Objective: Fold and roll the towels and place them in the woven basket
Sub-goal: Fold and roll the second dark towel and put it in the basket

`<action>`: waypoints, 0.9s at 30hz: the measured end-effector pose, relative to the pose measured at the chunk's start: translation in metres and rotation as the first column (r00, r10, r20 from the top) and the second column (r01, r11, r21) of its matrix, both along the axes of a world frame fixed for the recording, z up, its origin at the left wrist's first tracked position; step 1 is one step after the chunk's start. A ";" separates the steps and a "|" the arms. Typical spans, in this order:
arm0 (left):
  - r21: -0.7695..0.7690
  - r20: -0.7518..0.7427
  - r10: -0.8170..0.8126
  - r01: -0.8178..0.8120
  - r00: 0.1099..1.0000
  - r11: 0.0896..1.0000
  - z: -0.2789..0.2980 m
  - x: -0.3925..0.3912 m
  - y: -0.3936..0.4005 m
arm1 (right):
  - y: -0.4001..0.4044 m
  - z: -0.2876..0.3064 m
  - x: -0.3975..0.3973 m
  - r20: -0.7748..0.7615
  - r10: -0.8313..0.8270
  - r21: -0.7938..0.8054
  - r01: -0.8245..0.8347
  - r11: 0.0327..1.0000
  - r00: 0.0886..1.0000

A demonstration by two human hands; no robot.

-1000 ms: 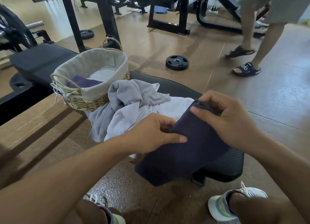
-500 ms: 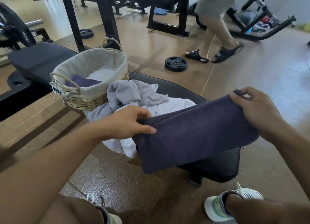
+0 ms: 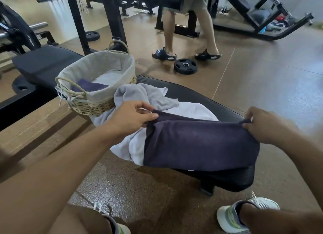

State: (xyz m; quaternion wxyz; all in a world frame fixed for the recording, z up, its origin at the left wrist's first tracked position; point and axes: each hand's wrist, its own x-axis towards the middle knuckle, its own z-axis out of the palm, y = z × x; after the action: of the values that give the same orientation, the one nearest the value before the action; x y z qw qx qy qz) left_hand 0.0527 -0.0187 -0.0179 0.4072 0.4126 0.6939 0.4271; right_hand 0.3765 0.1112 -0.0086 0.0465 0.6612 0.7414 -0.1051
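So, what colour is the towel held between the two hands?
Dark navy, almost purple, plain with no pattern: the towel, seen in the head view, the only one.

Legible text: near none. Black slide sandal, on far person's foot, showing white logo, roughly "olo", partly blurred. Black weight plate at left edge bearing white lettering, too blurred for reading.

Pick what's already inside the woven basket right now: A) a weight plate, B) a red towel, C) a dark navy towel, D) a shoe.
C: a dark navy towel lies folded inside the woven basket, against its cloth liner, while both hands stretch another navy towel over the bench.
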 end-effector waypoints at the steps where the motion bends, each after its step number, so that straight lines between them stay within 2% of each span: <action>1: 0.015 0.010 0.011 -0.011 1.000 1.000 0.002 0.003 0.000 | -0.003 0.001 -0.002 0.118 0.026 0.060 -0.034 0.998 0.993; 2: 0.030 0.025 0.018 -0.018 1.000 0.999 0.003 0.006 -0.001 | -0.005 0.001 -0.007 0.163 0.058 0.135 -0.080 0.988 0.985; 3: 0.044 0.040 0.019 -0.021 0.999 0.999 0.004 0.009 -0.002 | -0.010 0.001 -0.014 0.120 0.109 0.208 -0.132 0.969 0.987; 4: 0.056 0.052 0.015 -0.018 0.999 0.998 0.005 0.011 -0.003 | -0.017 0.001 -0.025 -0.019 0.193 0.276 -0.181 0.944 0.981; 5: 0.063 0.064 0.008 -0.012 0.998 0.998 0.006 0.013 -0.003 | -0.027 0.003 -0.039 -0.202 0.311 0.327 -0.235 0.915 0.929; 6: 0.068 0.077 0.001 -0.006 0.997 0.998 0.006 0.014 -0.004 | -0.037 0.002 -0.052 -0.340 0.440 0.371 -0.312 0.875 0.831; 7: 0.070 0.092 -0.008 0.002 0.996 0.998 0.007 0.015 -0.004 | -0.048 0.002 -0.066 -0.394 0.557 0.412 -0.401 0.818 0.731; 9: 0.068 0.115 -0.035 0.027 0.993 0.997 0.009 0.018 -0.005 | -0.065 -0.003 -0.085 -0.372 0.716 0.470 -0.545 0.694 0.591; 11: 0.073 0.127 -0.067 0.058 0.990 0.996 0.012 0.021 -0.007 | -0.074 -0.008 -0.097 -0.337 0.781 0.491 -0.610 0.622 0.526; 17: 0.069 0.123 -0.059 0.051 0.991 0.996 0.011 0.020 -0.012 | -0.072 -0.026 -0.110 -0.271 0.823 0.507 -0.653 0.563 0.499; 18: 0.076 0.082 -0.034 0.028 0.996 0.997 0.010 0.019 -0.012 | -0.071 -0.027 -0.110 -0.283 0.817 0.510 -0.643 0.571 0.502; 21: 0.137 -0.191 0.054 -0.028 0.980 0.990 0.012 0.008 -0.011 | -0.069 -0.028 -0.109 -0.374 0.774 0.470 -0.615 0.633 0.511; 23: 0.096 -0.283 -0.032 0.061 0.959 0.994 0.019 0.003 -0.015 | -0.068 -0.028 -0.108 -0.435 0.752 0.457 -0.598 0.658 0.494; 27: -0.162 -0.308 -0.266 0.225 0.914 0.961 0.028 0.012 -0.026 | -0.068 -0.029 -0.108 -0.501 0.706 0.430 -0.564 0.705 0.500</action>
State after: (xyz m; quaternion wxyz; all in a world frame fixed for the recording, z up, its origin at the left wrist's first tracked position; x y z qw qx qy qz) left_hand 0.0650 -0.0447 0.0100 0.3618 0.5356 0.7192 0.2548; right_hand 0.2684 0.0436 -0.0375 -0.2408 0.2638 0.9083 -0.2179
